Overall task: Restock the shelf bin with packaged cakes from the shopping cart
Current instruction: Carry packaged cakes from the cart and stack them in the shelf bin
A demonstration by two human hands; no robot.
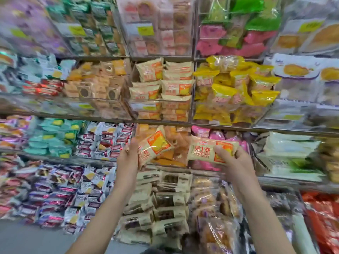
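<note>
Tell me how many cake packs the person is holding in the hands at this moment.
2. One cream-and-orange cake pack is in the left hand, tilted; a second matching pack is in the right hand, lying level. Both are raised below the shelf bin of the same packs. More could be hidden behind them.

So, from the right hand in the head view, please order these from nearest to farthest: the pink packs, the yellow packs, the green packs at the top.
1. Pink packs: just behind and below the right hand, same shelf level.
2. Yellow packs: one shelf up, above the hand.
3. Green packs: top shelf, farthest up.
</note>
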